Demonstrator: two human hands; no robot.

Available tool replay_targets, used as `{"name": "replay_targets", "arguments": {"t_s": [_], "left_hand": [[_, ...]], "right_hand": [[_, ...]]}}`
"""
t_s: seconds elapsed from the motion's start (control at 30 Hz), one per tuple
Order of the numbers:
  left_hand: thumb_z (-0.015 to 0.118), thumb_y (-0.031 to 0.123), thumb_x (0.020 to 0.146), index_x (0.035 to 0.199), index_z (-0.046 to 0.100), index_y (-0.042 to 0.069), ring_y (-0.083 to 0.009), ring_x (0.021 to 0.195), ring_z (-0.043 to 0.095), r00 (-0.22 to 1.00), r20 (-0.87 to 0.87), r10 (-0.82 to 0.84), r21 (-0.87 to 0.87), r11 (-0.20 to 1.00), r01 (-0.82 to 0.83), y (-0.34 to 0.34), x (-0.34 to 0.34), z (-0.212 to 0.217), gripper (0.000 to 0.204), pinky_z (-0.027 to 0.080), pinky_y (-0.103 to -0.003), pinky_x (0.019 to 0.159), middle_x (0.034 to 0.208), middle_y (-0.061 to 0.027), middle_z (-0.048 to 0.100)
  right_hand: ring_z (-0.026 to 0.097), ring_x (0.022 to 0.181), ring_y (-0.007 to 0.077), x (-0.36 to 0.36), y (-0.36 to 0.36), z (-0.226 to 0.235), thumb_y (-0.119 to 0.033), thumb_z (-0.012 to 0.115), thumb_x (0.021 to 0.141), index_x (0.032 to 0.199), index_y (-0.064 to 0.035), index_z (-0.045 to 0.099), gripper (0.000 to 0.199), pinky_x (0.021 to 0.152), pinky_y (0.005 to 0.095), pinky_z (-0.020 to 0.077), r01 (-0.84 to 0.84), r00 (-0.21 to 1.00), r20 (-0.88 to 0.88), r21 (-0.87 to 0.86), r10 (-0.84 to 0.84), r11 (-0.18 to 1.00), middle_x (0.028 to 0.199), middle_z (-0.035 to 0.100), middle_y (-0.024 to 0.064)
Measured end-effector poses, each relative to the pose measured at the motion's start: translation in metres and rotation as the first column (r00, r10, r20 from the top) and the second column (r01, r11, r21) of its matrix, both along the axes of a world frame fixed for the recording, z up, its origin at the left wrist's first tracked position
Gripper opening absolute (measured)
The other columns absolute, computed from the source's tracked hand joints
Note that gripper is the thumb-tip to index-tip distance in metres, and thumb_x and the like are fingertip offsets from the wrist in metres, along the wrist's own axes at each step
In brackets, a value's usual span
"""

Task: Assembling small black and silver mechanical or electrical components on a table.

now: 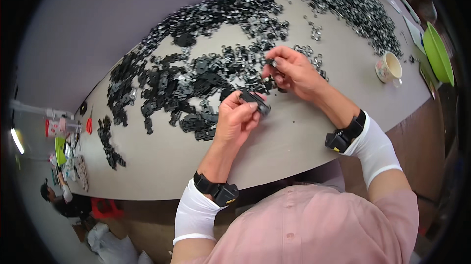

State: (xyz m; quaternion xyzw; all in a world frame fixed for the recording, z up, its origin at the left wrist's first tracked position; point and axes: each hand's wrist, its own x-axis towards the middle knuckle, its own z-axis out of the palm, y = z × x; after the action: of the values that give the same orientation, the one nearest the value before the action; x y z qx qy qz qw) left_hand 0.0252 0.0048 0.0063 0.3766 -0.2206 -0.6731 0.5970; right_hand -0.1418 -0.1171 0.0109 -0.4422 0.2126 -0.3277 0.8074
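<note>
Over the table's middle, my left hand (238,119) is closed on a dark, elongated plastic part (255,103) that looks like a toy car base. To its upper right, my right hand (294,72) pinches a small black wheel (273,63) with a shiny hub between thumb and fingertips. The two hands are a short way apart, not touching. Just beyond them lies a loose spread of small wheel pieces (240,60) with silvery centres. Left of my left hand are several flat black car bases (171,87), overlapping one another.
A long heap of small black and silvery parts (343,9) runs along the table's (274,156) far edge. At right stand a patterned mug (389,68) and a green basin (438,53). Red-handled scissors (89,124) lie at left. Another person (61,198) sits far left.
</note>
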Motion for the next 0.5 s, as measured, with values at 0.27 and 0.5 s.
{"name": "replay_targets", "arguments": {"t_s": [0.27,0.5], "left_hand": [[0.059,-0.003,0.082,0.082,0.050,0.007,-0.0130,0.063,0.057,0.981,-0.007,0.192,-0.163,0.968,-0.190,-0.008,0.004,-0.011,0.013,0.044,-0.021,0.047,0.103,-0.0153,0.062],[0.057,-0.004,0.086,0.116,0.051,0.001,-0.0141,0.065,0.056,0.974,-0.089,0.208,-0.198,0.955,-0.222,-0.010,0.000,-0.007,0.030,0.046,-0.022,0.049,0.103,-0.0137,0.061]], "right_hand": [[0.059,0.071,0.0063,0.007,0.021,-0.007,-0.002,0.062,0.083,0.093,-0.0002,0.065,0.011,0.059,0.0194,0.0469,-0.014,0.970,-0.224,-0.438,-0.094,0.899,0.082,0.064,0.0019],[0.064,0.070,0.0098,0.006,0.027,0.001,0.005,0.063,0.079,0.093,0.0033,0.065,0.015,0.062,0.0208,0.0529,0.035,0.947,-0.226,-0.634,-0.229,0.772,0.086,0.064,0.0067]]}}
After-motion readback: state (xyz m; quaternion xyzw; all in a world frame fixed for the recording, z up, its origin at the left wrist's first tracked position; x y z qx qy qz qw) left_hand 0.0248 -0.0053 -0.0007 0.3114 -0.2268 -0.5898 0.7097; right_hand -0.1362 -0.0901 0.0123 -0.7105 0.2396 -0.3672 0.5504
